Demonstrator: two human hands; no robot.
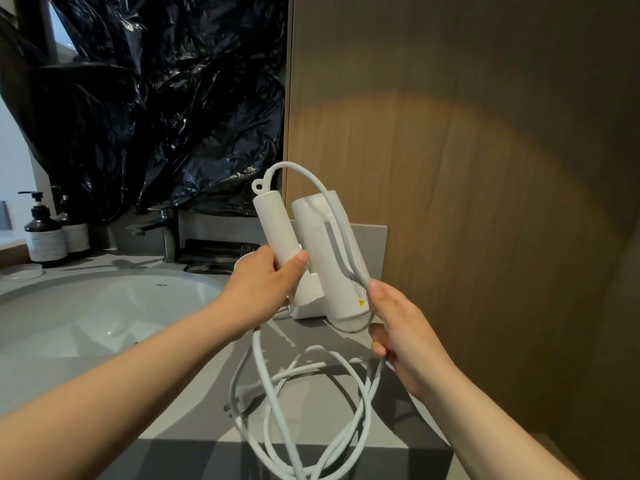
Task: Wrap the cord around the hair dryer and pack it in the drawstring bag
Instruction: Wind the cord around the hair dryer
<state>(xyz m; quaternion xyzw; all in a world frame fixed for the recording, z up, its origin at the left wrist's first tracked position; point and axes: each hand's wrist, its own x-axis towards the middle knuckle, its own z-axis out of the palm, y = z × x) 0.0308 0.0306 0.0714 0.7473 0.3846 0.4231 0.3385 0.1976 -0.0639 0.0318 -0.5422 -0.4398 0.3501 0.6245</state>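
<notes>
Left grip [266, 289] clasps dryer handle [277, 230]; right grip [398, 327] pinches cord [332, 202].

Wood-panel wall [485, 133] lit warmly above grey counter [194, 403], sink [86, 317].

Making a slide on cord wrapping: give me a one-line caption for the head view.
Left hand grips the folded hair dryer while right hand guides the cord over it.

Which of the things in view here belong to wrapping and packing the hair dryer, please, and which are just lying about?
Part of the job:
- hair dryer, folded, handle held by the left hand
- cord, one turn over the body, pinched by the right hand; the rest hangs loose
- no drawstring bag is visible

Just lying about:
- pump bottles
- sink
- tap
- black plastic sheet
</notes>
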